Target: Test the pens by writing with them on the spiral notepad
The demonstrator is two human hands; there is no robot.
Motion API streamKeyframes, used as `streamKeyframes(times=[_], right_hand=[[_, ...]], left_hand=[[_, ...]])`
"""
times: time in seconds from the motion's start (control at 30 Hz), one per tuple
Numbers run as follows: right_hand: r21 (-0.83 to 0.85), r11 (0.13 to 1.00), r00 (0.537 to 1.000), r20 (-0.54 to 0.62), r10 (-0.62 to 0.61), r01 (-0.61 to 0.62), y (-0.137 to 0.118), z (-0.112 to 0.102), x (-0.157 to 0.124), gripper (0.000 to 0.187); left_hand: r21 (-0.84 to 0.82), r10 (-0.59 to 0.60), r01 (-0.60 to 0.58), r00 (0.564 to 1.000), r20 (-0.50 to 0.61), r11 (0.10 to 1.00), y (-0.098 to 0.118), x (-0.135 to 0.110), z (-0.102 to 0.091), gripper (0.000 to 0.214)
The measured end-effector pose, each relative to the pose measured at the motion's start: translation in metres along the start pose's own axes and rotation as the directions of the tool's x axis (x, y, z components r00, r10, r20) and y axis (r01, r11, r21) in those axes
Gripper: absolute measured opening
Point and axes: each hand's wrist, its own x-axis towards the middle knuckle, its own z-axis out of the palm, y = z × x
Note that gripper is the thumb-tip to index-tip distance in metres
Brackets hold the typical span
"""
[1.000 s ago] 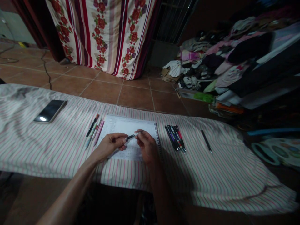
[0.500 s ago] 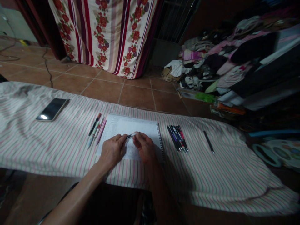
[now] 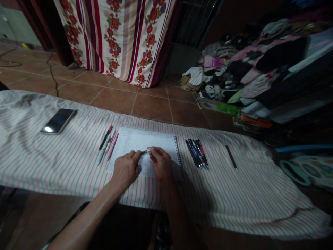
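Observation:
Both my hands are over the open spiral notebook, whose pages carry handwriting. Between them is a slim black-and-white pen-like thing, its exact kind too small to make out. My left hand is closed on its dark end, which the fingers partly hide. The thumb and fingers of my right hand pinch its pale end. Left of the notebook lie several pens and markers, one pink and one with an orange end. A bunch of pens lies just right of the spiral binding.
The table has a striped cloth. A smartphone lies at the left, a single dark pen at the right. Beyond are a tiled floor, a floral curtain and heaped clothes.
My right fingers have shifted very slightly at the pale end of the pen-like thing. My left hand keeps its hold, and the things on the table stay put.

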Motion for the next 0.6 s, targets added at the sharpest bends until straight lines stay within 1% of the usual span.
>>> streamKeyframes(times=[0.1,0.23,0.33,0.5,0.6], right_hand=[[-0.037,0.999,1.0,-0.003,-0.004,0.004,-0.0011,-0.0004,-0.0005,0.02],[-0.049,0.999,1.0,0.001,0.006,-0.006,-0.0041,0.0006,-0.0015,0.024],[-0.019,0.999,0.998,0.042,0.038,-0.038,-0.0057,0.001,-0.0019,0.029],[0.099,0.991,0.989,0.126,0.079,-0.092,-0.0051,0.0008,-0.0024,0.037],[0.109,0.99,0.99,0.119,0.079,-0.092,-0.0032,0.0004,-0.0017,0.034]], left_hand=[[-0.022,-0.002,0.002,1.0,-0.003,1.0,0.001,0.0001,-0.0007,0.03],[-0.076,-0.028,0.029,0.999,0.017,0.997,0.0014,0.0012,0.0001,0.029],[-0.096,-0.048,0.049,0.999,0.012,0.994,0.0002,0.0027,0.0014,0.029],[-0.058,-0.069,0.067,0.997,-0.023,0.996,-0.0018,0.004,0.0017,0.03],[-0.032,-0.068,0.067,0.997,-0.027,0.997,-0.0005,0.0021,0.0003,0.03]])
